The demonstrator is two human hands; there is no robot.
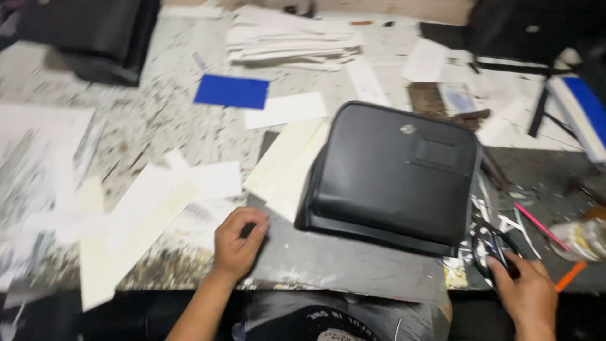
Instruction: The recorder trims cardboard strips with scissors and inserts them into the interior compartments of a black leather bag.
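Left hand (237,243): curled on grey board (328,259), holds nothing.
Right hand (527,290): grips scissors (492,249).
Risk: blades may scratch black bag (394,177), centre.

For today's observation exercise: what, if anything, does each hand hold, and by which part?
The right hand grips black-handled scissors by the handle loops. The left hand rests curled on the grey mat; whether its fingers hold anything cannot be told.

Single head-worn view, looked steeply down and forward from above the person's lap onto the speckled grey stone surface (158,120). Close range: near edge of the surface sat at frame bottom, far edge near the top. Frame tilted slightly, motion-blurred at left. No second view to overlap.
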